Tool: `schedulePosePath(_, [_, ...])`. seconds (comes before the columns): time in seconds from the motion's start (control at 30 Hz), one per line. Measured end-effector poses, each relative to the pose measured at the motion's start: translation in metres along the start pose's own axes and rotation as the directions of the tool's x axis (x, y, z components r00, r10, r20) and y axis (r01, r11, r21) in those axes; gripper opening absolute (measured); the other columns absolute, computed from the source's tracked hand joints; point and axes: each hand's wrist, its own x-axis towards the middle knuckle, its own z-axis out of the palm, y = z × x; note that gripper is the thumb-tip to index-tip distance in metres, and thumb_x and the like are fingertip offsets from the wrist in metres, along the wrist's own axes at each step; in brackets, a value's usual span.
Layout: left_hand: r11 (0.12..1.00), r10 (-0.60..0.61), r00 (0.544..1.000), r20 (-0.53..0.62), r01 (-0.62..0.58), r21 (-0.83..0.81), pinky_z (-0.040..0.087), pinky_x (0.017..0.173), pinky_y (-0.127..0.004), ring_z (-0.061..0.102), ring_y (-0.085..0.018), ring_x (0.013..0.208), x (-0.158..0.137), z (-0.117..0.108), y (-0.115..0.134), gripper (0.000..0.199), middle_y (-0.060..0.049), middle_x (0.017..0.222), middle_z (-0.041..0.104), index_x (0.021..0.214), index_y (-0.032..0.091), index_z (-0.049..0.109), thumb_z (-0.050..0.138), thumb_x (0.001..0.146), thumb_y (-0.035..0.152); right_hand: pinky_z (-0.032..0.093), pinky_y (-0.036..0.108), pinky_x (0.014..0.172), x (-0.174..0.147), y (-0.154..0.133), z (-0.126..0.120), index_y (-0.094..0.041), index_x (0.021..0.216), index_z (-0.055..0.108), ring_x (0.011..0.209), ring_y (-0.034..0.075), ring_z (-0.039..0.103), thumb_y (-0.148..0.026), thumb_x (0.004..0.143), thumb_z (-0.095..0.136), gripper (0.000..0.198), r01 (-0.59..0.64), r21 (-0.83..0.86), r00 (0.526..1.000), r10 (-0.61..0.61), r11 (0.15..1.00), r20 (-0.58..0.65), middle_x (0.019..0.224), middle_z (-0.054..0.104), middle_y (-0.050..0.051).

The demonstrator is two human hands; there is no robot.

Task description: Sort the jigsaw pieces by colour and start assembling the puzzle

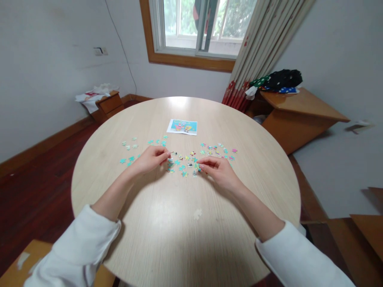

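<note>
Jigsaw pieces point(182, 168), mostly teal with some yellow and white, lie loose between my two hands on a round table. My left hand point(152, 158) rests at the left side of this group, thumb and fingers pinched together. What sits between those fingertips, if anything, is too small to make out. On the other side, my right hand point(220, 170) pinches a greenish jigsaw piece point(198, 169) at its fingertips, low over the pieces. Beyond the hands lies a printed picture sheet point(183, 126) with cartoon figures on a teal background.
More teal pieces point(123, 161) lie left of my left hand, and pink and teal ones point(235, 150) spread at the right. One pale piece point(197, 214) is on the near part of the round table point(167, 247). Behind stand a window, a curtain point(269, 36) and wooden furniture point(299, 115).
</note>
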Motion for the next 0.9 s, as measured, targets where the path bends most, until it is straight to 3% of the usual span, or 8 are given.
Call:
schedulePosePath(0.17, [0.984,0.017,0.969,0.245,0.027,-0.175,0.035,0.051,-0.023,0.045,-0.009,0.051,-0.008,0.031,0.017,0.029,-0.002,0.060,0.058,0.071,0.014,0.062,0.045,0.083,0.035,0.046,0.029,0.061,-0.001,0.000,0.006,-0.017,0.075,0.065,0.062,0.012,0.055,-0.035,0.061,0.072,0.024,-0.024,0.069,1.000,0.024,0.997,-0.006,0.067,0.060,0.000])
schedulePosePath(0.27, [0.971,0.030,0.958,0.286,0.041,-0.237,0.035,0.050,-0.022,0.046,-0.008,0.050,-0.010,0.041,0.018,0.028,-0.003,0.065,0.062,0.073,0.014,0.063,0.048,0.082,0.035,0.045,0.028,0.059,-0.001,0.000,0.008,-0.017,0.073,0.064,0.060,0.011,0.055,-0.037,0.059,0.074,0.026,-0.030,0.078,1.000,0.031,0.996,-0.004,0.064,0.060,0.000])
schedulePosePath(0.5, [0.954,-0.015,0.970,0.243,0.087,-0.286,0.033,0.048,-0.022,0.043,-0.007,0.048,-0.009,0.050,0.014,0.022,0.000,0.058,0.055,0.067,0.014,0.057,0.056,0.076,0.034,0.045,0.026,0.055,-0.002,-0.002,0.010,-0.016,0.071,0.061,0.055,0.010,0.054,-0.039,0.058,0.076,0.030,-0.051,0.080,0.999,0.049,0.996,0.016,0.061,0.058,-0.001])
schedulePosePath(0.73, [0.985,0.039,0.994,0.102,-0.021,-0.170,0.032,0.052,-0.023,0.044,-0.009,0.055,-0.005,0.052,0.009,0.021,-0.001,0.059,0.053,0.066,0.013,0.056,0.054,0.077,0.031,0.045,0.027,0.055,-0.003,-0.005,0.012,-0.016,0.072,0.061,0.054,0.010,0.055,-0.040,0.057,0.077,0.033,-0.066,0.103,0.997,0.063,0.992,0.039,0.060,0.060,-0.001])
schedulePosePath(0.9, [0.984,0.064,0.994,0.085,-0.048,-0.173,0.034,0.055,-0.024,0.046,-0.010,0.059,-0.006,0.056,0.005,0.020,-0.002,0.064,0.056,0.071,0.013,0.057,0.053,0.078,0.032,0.046,0.027,0.057,-0.003,-0.005,0.014,-0.016,0.072,0.061,0.056,0.011,0.055,-0.039,0.056,0.078,0.033,-0.058,0.116,0.998,0.053,0.992,0.038,0.061,0.060,-0.001])
